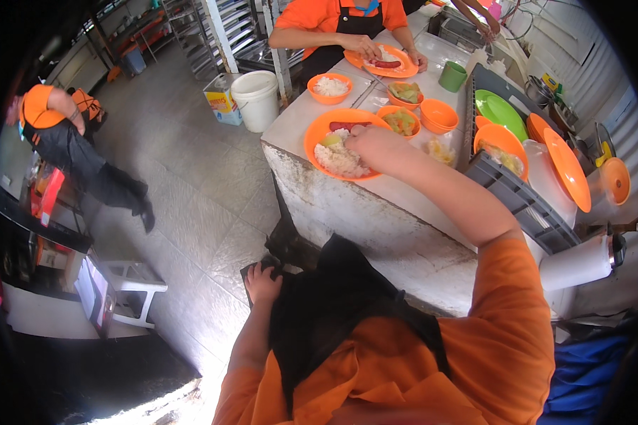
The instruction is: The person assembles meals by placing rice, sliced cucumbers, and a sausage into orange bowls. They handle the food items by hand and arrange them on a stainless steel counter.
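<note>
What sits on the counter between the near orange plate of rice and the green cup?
In the head view, between the near orange plate and the green cup sit two orange bowls of greenish food and a stack of empty orange bowls.

The person wears a bright orange short-sleeved shirt [503,333] of soft, creased cloth, its 2 sleeves ending above the elbows. Over the front hangs a black fabric apron [340,304], which narrows upward against the chest. Both forearms are bare, as are the left hand [261,283] and right hand [373,144].
</note>
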{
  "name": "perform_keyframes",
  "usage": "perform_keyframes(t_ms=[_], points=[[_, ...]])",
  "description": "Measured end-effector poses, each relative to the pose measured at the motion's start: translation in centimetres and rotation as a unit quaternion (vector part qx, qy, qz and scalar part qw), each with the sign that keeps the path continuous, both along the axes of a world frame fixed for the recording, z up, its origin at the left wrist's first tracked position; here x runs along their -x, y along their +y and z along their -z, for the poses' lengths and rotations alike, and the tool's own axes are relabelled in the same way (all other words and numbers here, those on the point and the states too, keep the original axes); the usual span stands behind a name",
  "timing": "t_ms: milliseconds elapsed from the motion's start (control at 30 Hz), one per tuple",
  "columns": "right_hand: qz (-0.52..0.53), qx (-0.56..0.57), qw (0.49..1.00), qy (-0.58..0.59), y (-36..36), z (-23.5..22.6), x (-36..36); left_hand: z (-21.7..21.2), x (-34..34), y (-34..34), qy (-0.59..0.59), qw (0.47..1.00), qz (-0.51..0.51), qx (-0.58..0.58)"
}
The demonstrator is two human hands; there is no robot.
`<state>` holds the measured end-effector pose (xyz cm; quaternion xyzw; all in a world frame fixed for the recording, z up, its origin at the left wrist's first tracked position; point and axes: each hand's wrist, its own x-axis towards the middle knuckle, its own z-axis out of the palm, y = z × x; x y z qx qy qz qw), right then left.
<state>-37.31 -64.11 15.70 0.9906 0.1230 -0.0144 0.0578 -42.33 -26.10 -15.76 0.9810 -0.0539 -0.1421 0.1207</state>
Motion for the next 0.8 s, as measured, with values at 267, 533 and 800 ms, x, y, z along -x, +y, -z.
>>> perform_keyframes(t_ms=[267,533,800], points=[[0.005,-0.13,0.991,-0.041,-1.7,0.5,-0.5,-1.0,0.3,-0.2,-0.006,1.0,0.009,-0.002],[0.189,-0.697,0.678,0.137,-2.9,-0.6,-1.1,-0.7,0.2,-0.2,0.003,1.0,0.006,-0.008],[0.189,-0.897,0.373,0.145,-3.0,-0.7,-1.0,-0.8,0.4,-0.2,-0.005,1.0,0.006,-0.001]])
